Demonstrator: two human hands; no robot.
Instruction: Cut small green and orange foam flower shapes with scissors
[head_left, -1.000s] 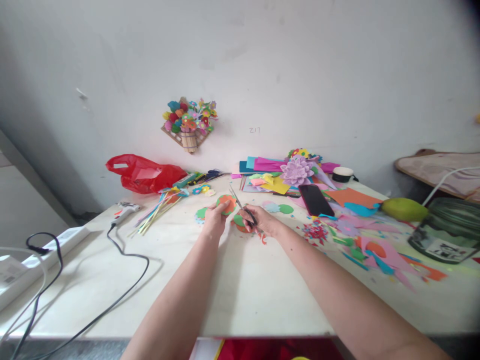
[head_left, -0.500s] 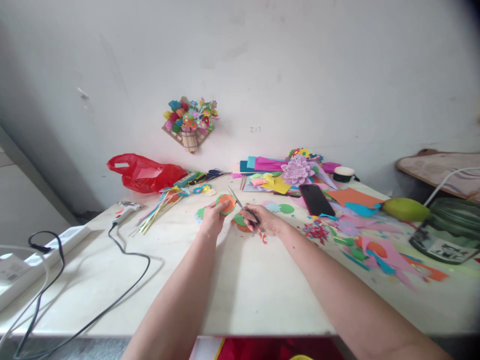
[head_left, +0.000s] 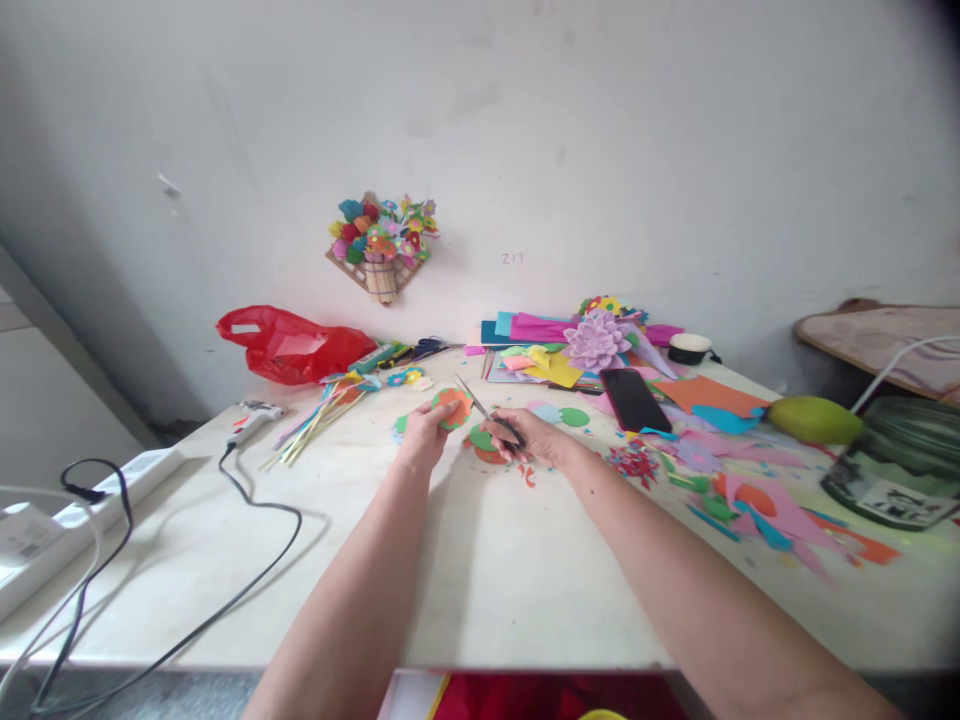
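One orange-and-green disc (head_left: 454,410) at the middle of the frame in the head view, grasped between thumb and fingers of left hand (head_left: 426,432). Just to its right, right hand (head_left: 531,436) closed around dark handles of scissors (head_left: 480,406), blades slanting up and left beside the disc's right edge. Cannot tell whether blades and disc are touching, or how far the blades are parted.

Below the right hand, flat on pale table (head_left: 510,580), green and orange circles (head_left: 489,457), partly covered by fingers. Near them, toward lower right, orange scraps (head_left: 529,477). Behind the left hand, half hidden, more green and light-blue cutouts (head_left: 400,430). Right of the right hand, pale cutout (head_left: 547,412) just beside green circle (head_left: 575,417).

Further toward the right of the frame, heap of red and blue bits (head_left: 634,465), below dark phone (head_left: 636,402). At far right, yellow-green fruit (head_left: 814,419) near glass jar (head_left: 892,485). Along the table's back edge, right of center, purple flower (head_left: 598,340) in front of coloured sheets (head_left: 544,328).

Left of center, red plastic bag (head_left: 304,348), with thin sticks (head_left: 315,430) lying below. Farther left, glue gun (head_left: 255,425), then white power strip (head_left: 135,485). Upper left of center, flower basket (head_left: 381,245) hung on wall (head_left: 637,150).
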